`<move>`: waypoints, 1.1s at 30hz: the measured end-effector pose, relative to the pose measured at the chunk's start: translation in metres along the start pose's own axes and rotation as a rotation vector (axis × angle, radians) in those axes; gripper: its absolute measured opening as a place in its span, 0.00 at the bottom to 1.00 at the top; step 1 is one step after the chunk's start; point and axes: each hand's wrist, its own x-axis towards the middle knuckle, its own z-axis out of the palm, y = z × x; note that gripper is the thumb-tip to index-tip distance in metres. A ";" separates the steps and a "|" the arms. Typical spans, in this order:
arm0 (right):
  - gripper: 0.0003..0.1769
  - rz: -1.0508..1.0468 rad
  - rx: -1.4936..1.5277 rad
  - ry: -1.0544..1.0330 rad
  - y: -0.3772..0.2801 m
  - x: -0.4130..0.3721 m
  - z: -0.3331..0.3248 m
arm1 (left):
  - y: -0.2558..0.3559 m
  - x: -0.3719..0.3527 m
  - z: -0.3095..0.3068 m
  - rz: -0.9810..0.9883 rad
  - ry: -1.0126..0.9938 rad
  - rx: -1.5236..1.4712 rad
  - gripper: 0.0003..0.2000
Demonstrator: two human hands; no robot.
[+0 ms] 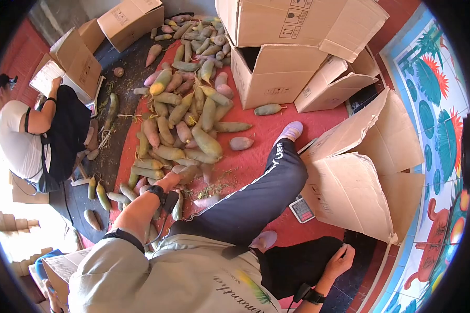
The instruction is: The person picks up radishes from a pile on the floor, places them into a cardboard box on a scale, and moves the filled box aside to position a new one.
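The person sits on the floor, and the left hand, just left of the frame's centre, reaches out to the near edge of a heap of fruit. Its fingers are curled round the near end of one long fruit, which lies on the red mat against its neighbours. The heap of green, yellow and pink fruit runs from there up to the top centre of the frame. At the lower right the right hand has its fingers pinched together on the edge of a black cloth that lies over the lap. A leg in dark trousers stretches toward the centre right. Beside it a calculator lies on the mat. An open box stands at upper centre, with flattened cartons at the right. At the left edge another person bends over a sheet of paper
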 end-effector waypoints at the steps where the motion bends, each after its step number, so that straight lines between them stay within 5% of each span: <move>1: 0.04 -0.005 0.022 0.001 -0.001 0.001 -0.001 | -0.002 -0.001 -0.001 0.004 0.000 0.005 0.16; 12: 0.03 0.031 0.037 0.033 -0.001 0.002 0.004 | 0.054 -0.077 0.024 0.206 -0.196 -0.020 0.20; 24: 0.01 0.008 0.029 0.081 -0.010 0.004 -0.002 | 0.209 -0.268 0.135 1.089 -0.673 -0.072 0.21; 33: 0.01 0.006 0.056 0.121 -0.010 0.004 -0.003 | 0.244 -0.334 0.233 1.048 -1.065 -0.065 0.22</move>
